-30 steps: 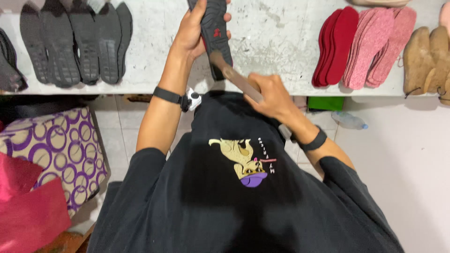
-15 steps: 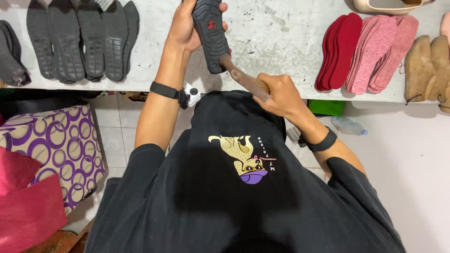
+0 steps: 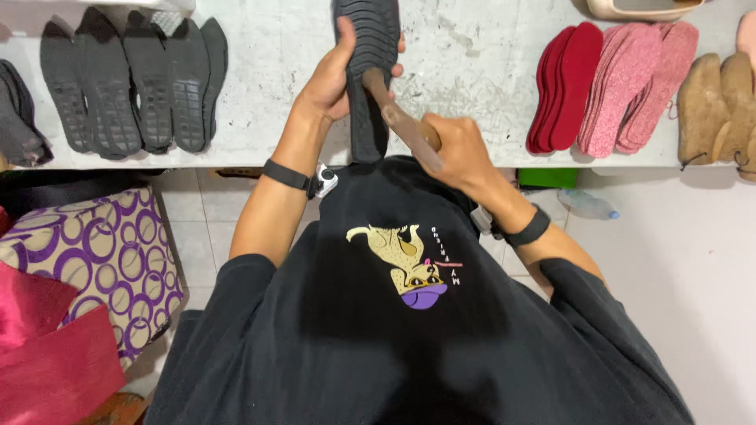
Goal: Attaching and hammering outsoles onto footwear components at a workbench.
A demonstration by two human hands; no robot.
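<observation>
Sole work at a white bench, one black sole in hand.

The scuffed workbench (image 3: 236, 94) carries a row of black soles (image 3: 130, 83) at left, and red and pink insoles (image 3: 614, 83) with tan pieces (image 3: 717, 102) at right, all lying apart from the hands. The left hand (image 3: 331, 79) is wrapped around a black rubber sole (image 3: 370, 47), tread up, its heel at the bench edge. The right hand (image 3: 457, 145) is closed on a brown wooden-handled tool (image 3: 398, 114), tip touching the sole. Judged from this, one sole is being worked; the row appears untouched.
</observation>
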